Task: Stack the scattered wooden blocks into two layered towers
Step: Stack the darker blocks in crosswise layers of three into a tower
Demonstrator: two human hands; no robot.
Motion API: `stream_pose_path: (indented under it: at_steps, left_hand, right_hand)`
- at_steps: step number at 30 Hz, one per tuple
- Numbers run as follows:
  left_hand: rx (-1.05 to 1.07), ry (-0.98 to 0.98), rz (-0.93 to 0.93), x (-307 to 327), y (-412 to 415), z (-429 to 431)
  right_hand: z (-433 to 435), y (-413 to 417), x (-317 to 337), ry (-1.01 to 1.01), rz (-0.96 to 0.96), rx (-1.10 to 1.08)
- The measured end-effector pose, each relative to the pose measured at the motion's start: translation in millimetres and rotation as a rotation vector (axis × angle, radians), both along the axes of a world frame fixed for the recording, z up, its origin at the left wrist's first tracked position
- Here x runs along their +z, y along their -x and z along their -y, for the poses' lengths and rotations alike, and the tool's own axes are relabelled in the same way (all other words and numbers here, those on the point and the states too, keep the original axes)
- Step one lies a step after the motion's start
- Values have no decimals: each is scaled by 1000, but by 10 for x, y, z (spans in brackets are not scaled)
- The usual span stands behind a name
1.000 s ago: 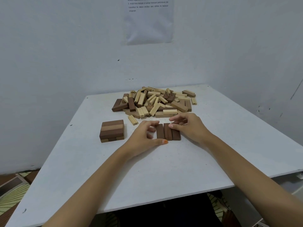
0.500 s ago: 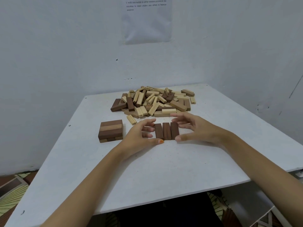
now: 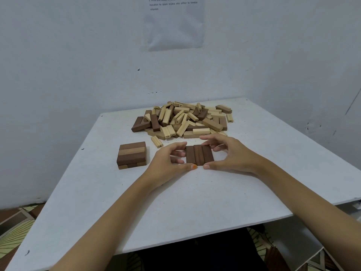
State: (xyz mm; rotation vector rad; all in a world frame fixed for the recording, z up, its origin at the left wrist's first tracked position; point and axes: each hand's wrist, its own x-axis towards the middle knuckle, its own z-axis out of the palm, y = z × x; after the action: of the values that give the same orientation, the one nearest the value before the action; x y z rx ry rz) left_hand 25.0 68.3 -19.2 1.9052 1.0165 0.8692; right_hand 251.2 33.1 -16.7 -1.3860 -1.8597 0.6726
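Observation:
Three dark brown blocks [image 3: 199, 155] lie flat side by side on the white table [image 3: 175, 202], forming one layer. My left hand [image 3: 166, 163] cups the row from the left, thumb at its near end and index finger at its far end. From the right, my right hand [image 3: 232, 156] cups it the same way, thumb tip at the near edge and fingers by the far right corner. A two-layer stack [image 3: 132, 155] of brown blocks stands to the left, apart from my hands. The loose pile of light and dark blocks [image 3: 183, 120] lies behind.
One light block [image 3: 156, 141] lies alone between the pile and the stack. The table stands in a corner of white walls, with a paper sheet [image 3: 173, 22] taped above. The table's near edge is at the bottom, with patterned floor [image 3: 15, 229] to the left.
My right hand has come off the top of the dark blocks and moved to their right side. The three blocks now sit tighter together. Both thumbs have met at the near edge.

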Motion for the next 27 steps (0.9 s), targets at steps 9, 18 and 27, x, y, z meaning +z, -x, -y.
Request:
stream_pose_path:
  at_steps: [9, 18, 27]
  left_hand:
    - [43, -37, 25, 2, -26, 31]
    - [49, -46, 18, 27, -31, 26]
    - [49, -58, 31, 54, -31, 65]
  right_hand:
    - [-18, 13, 3, -15, -11, 13]
    - [3, 32, 22, -28, -27, 21]
    - [12, 41, 20, -30, -22, 22]
